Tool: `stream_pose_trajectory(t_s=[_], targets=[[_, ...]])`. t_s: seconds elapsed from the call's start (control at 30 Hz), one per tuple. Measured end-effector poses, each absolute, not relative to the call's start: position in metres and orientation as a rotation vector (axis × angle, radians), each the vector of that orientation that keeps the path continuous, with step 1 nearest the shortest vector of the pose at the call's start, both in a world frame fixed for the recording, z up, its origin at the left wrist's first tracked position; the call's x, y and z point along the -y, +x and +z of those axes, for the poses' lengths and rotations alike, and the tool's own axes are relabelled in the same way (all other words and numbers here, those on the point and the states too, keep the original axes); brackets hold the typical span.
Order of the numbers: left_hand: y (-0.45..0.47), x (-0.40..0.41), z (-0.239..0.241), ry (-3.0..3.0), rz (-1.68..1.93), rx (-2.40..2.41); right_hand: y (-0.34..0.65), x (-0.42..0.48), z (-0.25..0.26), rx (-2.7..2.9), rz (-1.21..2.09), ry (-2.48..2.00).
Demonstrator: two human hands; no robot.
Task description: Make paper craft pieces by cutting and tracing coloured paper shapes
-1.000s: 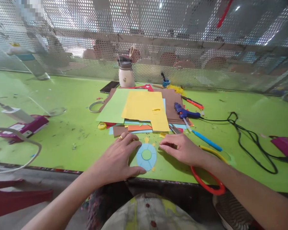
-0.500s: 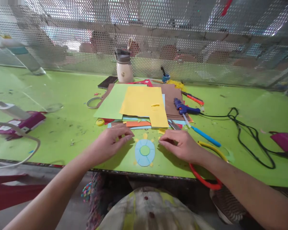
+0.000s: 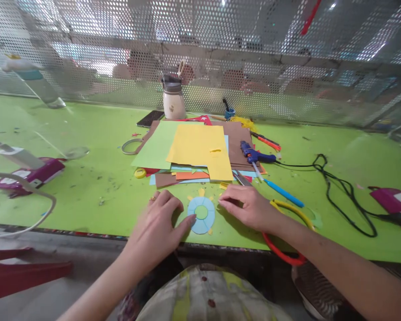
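A blue paper disc [image 3: 205, 226] with a green centre and small yellow tabs round its edge lies on the table in front of me. My left hand [image 3: 160, 220] is open at its left side, fingers curved and thumb apart. The thumb tip reaches over the disc's left part. To the right of the disc, my right hand [image 3: 245, 203] is closed in a pinch, with the fingertips just clear of the edge. Whatever it pinches, if anything, is too small to make out. A small yellow paper scrap [image 3: 224, 185] lies just beyond the right fingers.
Behind the hands lies a stack of coloured paper topped by a yellow sheet [image 3: 197, 145]. A blue glue gun [image 3: 254, 154], blue pen-like tool [image 3: 284, 193] and red-and-yellow ring [image 3: 284, 255] are at right. A bottle [image 3: 173, 103] and phone [image 3: 150, 118] stand or lie behind.
My left hand has come nearer and turned palm down, its thumb now over the disc's left part. My right hand stays pinched at about the same spot. The view has shifted slightly.
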State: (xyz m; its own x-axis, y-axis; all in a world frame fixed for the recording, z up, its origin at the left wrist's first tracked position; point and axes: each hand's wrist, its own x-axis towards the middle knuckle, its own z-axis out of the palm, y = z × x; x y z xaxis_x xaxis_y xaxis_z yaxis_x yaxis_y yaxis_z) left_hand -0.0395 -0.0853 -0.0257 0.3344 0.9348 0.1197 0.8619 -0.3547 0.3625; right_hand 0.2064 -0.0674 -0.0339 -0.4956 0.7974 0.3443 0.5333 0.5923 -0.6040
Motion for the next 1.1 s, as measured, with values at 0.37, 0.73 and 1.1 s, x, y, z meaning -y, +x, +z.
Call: stream_pose_trajectory(t_s=[0.37,0.73,1.1], targets=[[-0.036,0.093,-0.031,2.378,0.464,-1.636,0.204,0.074,-0.035,2.391,0.537,-0.978],[-0.057,0.046,-0.007,2.18,0.604,-1.442,0.206,0.068,-0.041,2.143,0.449,-1.109],[-0.062,0.049,-0.022,2.059,0.642,-1.517,0.207,0.067,-0.045,2.161,0.463,-1.147]])
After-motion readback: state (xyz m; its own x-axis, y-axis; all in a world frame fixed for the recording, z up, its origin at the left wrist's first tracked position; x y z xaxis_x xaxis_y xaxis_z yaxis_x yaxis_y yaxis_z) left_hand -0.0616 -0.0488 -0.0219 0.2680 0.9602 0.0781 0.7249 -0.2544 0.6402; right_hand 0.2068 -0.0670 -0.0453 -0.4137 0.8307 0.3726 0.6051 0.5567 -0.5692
